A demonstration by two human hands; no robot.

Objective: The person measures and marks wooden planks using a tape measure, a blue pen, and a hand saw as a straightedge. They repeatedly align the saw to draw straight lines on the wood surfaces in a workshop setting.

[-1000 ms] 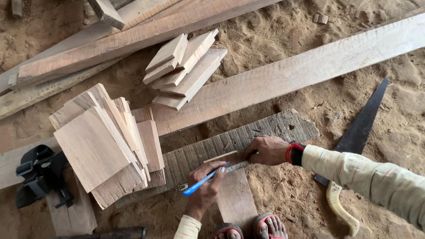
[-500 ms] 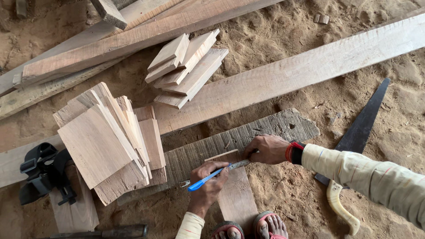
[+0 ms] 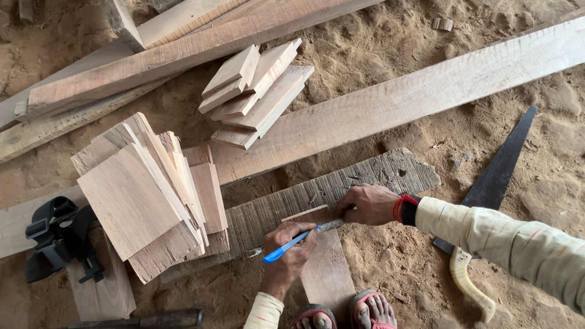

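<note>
While my left hand (image 3: pixel 291 256) pinches the blue pen (image 3: pixel 289 245) between thumb and curled fingers, its tip sits against the edge of the narrow metal rule (image 3: pixel 329 226). The rule lies across the top end of the short light board (image 3: pixel 326 274). That board runs from under my sandalled feet (image 3: pixel 372 311) up onto the weathered grey plank (image 3: pixel 365 183), its far end resting on the plank's face. My right hand (image 3: pixel 368 204) is closed down over the rule's other end, fingers bent and pressing it flat to the wood.

As I judge it, I am at the marking step: rule set, pen at the edge, line about to be drawn across the board. A clean line calls for the right hand keeping firm pressure so the rule cannot slip, and for the pen held tight to the edge through one steady stroke.

Just beyond the grey plank a long pale plank (image 3: pixel 426 91) lies at a slant over the sandy ground (image 3: pixel 548 152). A handsaw (image 3: pixel 499 170) rests by my right forearm. To the left a leaning stack of cut boards (image 3: pixel 140 201) touches the grey plank, a smaller pile of offcuts (image 3: pixel 256 91) lies further off, and a black clamp (image 3: pixel 58 237) sits at the far left.
</note>
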